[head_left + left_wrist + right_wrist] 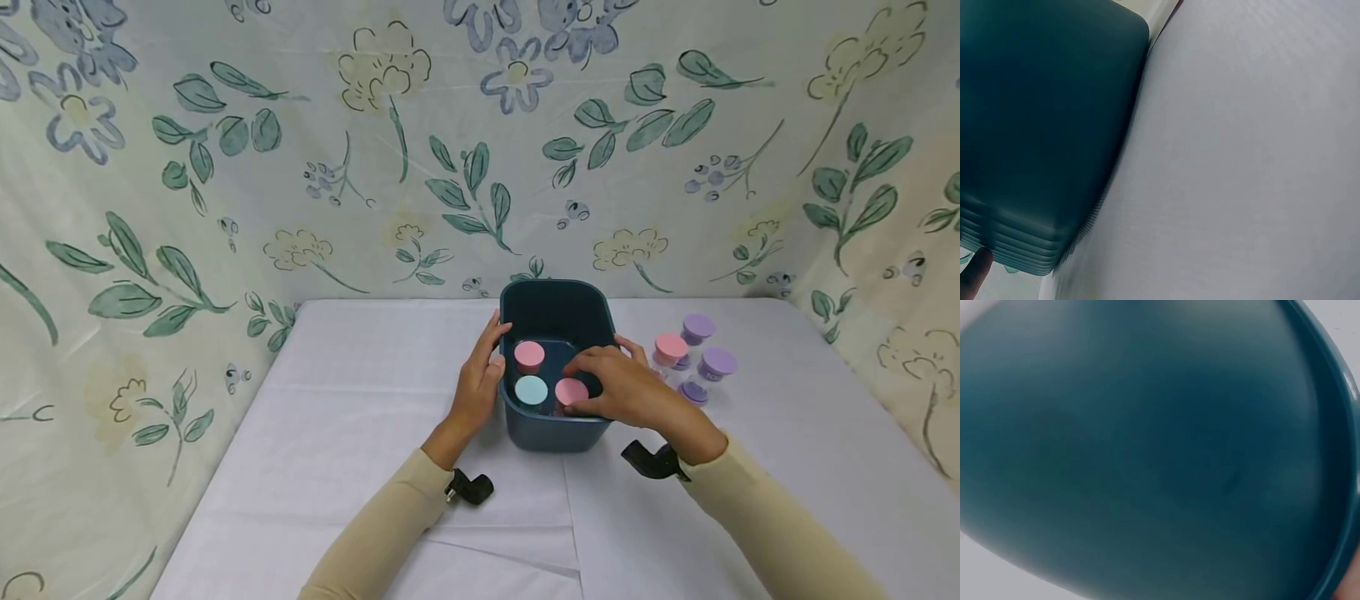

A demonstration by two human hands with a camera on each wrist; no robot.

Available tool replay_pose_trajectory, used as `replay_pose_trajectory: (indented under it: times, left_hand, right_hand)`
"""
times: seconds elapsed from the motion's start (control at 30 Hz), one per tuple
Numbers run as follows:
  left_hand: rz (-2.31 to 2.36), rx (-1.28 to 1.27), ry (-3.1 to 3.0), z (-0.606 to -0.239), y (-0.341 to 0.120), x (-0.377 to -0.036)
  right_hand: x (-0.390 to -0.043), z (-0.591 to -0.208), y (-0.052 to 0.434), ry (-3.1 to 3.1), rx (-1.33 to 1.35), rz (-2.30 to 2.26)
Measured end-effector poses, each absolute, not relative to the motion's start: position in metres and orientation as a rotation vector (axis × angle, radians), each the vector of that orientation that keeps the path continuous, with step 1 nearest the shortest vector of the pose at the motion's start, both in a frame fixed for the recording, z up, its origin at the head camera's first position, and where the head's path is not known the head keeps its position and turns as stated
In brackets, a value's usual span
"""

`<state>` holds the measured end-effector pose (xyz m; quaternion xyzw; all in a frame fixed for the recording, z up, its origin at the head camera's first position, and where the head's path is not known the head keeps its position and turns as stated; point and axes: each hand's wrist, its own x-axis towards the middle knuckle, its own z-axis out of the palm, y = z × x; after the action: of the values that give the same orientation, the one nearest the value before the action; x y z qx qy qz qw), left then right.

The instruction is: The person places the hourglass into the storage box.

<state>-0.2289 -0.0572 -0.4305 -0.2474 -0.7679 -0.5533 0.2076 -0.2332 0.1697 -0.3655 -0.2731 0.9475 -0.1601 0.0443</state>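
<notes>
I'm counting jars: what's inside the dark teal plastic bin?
Inside the dark teal plastic bin: two pink-lidded jars and one light-blue-lidded jar. The right hand covers the bin's right side, hiding anything beneath.

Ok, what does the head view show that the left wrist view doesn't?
Only the head view shows inside the blue bin: two pink-lidded jars and a light-blue-lidded one. It also shows the right hand over the nearer pink lid, the left hand on the bin's left rim, and four more jars on the table. Only the left wrist view shows the bin's ribbed outer wall close up, with a fingertip beside it. Both show the bin and the white tablecloth.
</notes>
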Motion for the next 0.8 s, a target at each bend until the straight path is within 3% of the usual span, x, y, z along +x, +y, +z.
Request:
replay_pose_trajectory:
  times: [0.8]
  left_hand:
    - [-1.559, -0.673, -2.141, -0.426, -0.055, -0.228]
  right_hand:
    - [-0.228, -0.362, 0.181, 2.833, -0.821, -0.888]
